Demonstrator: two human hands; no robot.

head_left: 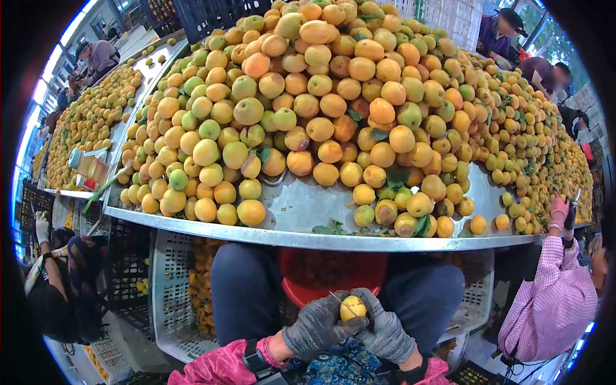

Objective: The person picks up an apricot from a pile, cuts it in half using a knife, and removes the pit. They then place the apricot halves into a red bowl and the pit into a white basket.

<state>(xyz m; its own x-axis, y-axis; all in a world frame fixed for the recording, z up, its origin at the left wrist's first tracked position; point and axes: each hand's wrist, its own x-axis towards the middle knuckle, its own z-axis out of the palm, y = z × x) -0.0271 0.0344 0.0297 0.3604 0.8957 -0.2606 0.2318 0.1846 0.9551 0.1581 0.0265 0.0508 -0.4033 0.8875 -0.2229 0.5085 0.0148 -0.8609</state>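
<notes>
Both my hands wear grey knit gloves and meet over my lap, in front of the table edge. Between them sits a yellow apricot (353, 308) with a brownish line across its skin. My left hand (316, 326) closes around its left side and underside. From the right, my right hand (389, 332) grips it with bent fingers. A thin, pale, blade-like sliver (335, 296) sticks up by my left fingers; I cannot tell which hand has it. Just beyond my hands, a red basin (296, 292) rests between my knees, partly under the table.
A large heap of apricots (308, 106) covers the metal table (289, 205). White plastic crates (172, 282) stand beneath it. A lidded bottle (90, 165) is at the left. Another person in a pink checked sleeve (552, 279) works at the right; others sit farther off.
</notes>
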